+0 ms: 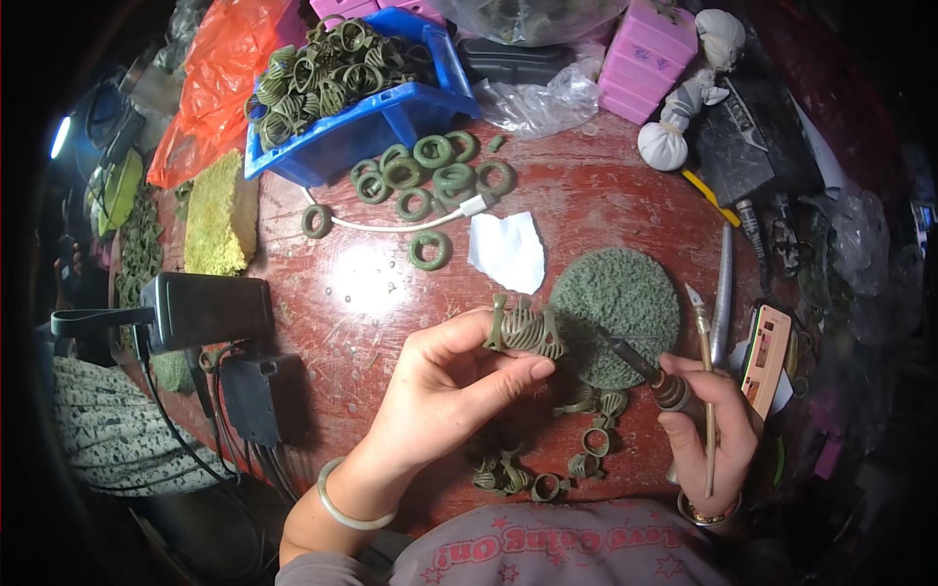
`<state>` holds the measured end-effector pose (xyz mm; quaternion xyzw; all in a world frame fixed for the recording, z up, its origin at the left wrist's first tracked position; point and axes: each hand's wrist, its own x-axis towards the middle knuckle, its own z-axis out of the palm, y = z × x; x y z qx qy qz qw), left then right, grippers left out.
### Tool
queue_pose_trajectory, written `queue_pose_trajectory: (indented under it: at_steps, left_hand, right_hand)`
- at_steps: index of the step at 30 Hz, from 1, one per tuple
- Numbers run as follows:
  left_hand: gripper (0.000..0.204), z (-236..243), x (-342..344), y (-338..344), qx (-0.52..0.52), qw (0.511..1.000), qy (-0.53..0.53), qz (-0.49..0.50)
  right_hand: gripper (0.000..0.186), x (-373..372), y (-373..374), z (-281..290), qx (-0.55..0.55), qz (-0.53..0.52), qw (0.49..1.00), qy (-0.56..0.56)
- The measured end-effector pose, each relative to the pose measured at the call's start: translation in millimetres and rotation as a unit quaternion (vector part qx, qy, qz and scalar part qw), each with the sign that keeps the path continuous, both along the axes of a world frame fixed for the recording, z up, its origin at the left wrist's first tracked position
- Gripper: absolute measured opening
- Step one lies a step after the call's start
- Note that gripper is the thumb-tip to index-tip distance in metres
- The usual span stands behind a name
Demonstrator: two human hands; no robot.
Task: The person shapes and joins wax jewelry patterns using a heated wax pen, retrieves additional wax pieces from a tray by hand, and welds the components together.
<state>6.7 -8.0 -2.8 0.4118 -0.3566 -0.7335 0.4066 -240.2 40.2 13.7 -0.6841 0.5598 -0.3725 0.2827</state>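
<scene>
My left hand (430,400) pinches an olive-green ribbed ring model (528,330), which looks like wax, between thumb and fingers. My right hand (711,425) is closed round a pen-like tool with a dark slim tip (672,391); its tip points left toward the model, apart from it. A thin wooden-handled knife (706,376) also lies across the right hand's fingers. Behind the tool tip is a round, rough green pad (616,293). Below the hands, several similar ring models (594,441) lie on the red table (391,293).
At the back stands a blue bin (332,146) heaped with ring models. Thick green rings (428,250) and a white cable (410,227) lie before it. A torn white paper (505,252), a yellow sponge (221,215), a black box (210,311) and pink boxes (647,59) surround the work area.
</scene>
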Motion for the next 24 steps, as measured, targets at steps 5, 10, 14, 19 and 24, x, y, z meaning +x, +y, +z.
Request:
queue_pose_trajectory:
  at_steps: [5,10,14,19,24]
  left_hand:
    - [0.021,-2.8,-2.2,-6.2,0.024,1.0,0.012,0.003]
    - [0.016,1.2,4.6,-4.4,-0.171,0.979,-0.109,0.004]
    - [0.021,-7.4,5.2,-5.6,-0.204,0.975,-0.089,0.023]
    - [0.022,4.4,6.4,-6.3,-0.078,0.994,0.08,-0.008]
    - [0.021,-4.0,11.5,-2.7,0.038,0.971,0.236,-0.004]
  right_hand:
    - [0.038,-0.6,-4.2,-2.3,0.008,0.0,1.0,0.01]
    - [0.031,0.8,-0.2,1.6,0.006,0.008,1.0,-0.023]
    - [0.027,-0.7,4.3,-4.0,0.037,-0.001,0.999,-0.033]
    - [0.026,15.3,8.1,22.6,0.044,-0.032,0.998,-0.032]
    - [0.025,23.3,11.5,33.2,0.103,-0.056,0.993,-0.014]
